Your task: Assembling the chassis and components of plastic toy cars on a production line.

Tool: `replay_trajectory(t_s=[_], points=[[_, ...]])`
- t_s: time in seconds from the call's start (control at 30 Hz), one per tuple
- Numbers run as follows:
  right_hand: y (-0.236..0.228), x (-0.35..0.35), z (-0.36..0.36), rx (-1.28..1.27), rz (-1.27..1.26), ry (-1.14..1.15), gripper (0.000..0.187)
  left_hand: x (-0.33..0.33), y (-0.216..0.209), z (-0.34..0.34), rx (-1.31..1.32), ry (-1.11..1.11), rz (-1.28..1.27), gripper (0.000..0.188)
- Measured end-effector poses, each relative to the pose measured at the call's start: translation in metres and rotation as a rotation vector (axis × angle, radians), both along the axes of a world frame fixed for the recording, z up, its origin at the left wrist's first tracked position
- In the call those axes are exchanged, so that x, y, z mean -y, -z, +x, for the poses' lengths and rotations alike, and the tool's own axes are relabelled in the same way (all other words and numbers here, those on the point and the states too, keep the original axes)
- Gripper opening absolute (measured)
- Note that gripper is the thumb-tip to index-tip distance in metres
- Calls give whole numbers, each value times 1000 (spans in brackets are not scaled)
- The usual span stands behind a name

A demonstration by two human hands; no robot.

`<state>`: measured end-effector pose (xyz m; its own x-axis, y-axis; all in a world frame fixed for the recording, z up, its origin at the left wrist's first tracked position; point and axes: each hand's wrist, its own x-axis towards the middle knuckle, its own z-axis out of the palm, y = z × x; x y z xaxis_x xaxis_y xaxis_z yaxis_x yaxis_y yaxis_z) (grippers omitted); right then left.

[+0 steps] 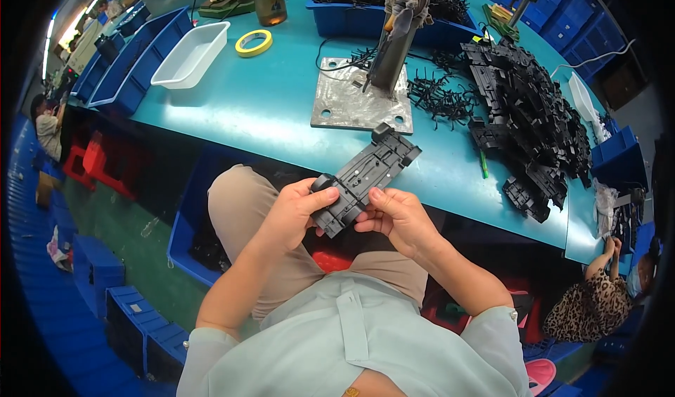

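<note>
Above my lap, at the table's near edge, I hold a black plastic toy car chassis, tilted with its far end up and to the right. Block-shaped parts like wheels stand out at its corners. My left hand grips the near left side, thumb on top. At the near right edge, my right hand pinches it between thumb and curled fingers. Just beyond the chassis is a metal base plate with an upright post wrapped at its top. To the right lies a heap of similar black chassis.
Small black pieces lie scattered by the post, before a blue bin full of more. A white tray, yellow tape roll and jar stand far left. A green stick lies near the heap. A co-worker sits at right.
</note>
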<state>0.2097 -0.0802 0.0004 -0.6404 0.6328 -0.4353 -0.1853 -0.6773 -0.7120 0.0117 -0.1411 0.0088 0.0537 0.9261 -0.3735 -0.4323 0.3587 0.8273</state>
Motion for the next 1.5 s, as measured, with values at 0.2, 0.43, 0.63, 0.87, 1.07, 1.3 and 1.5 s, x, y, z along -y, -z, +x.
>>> replay_trajectory(t_s=[0.2,0.43,0.63,0.87,1.07,1.3,1.5], points=[[-3,-12,-3,-9,6,68,25,-29,1,-6,11,-31,-111,26],[-10,-40,-13,-7,37,151,18,-62,-4,-18,146,23,-105,21],[-7,-61,-30,-18,57,220,18,-93,-8,-21,36,-39,-155,20],[-7,-79,-46,-70,54,241,19,-128,-3,-27,-156,-149,-132,25],[0,-93,-48,-99,52,267,21,-144,3,-27,-126,-161,-90,26],[1,-104,-50,-115,70,280,24,-159,0,-28,-194,-164,-67,26],[-4,-109,-53,-122,81,287,25,-165,-4,-31,-235,-168,-87,25]])
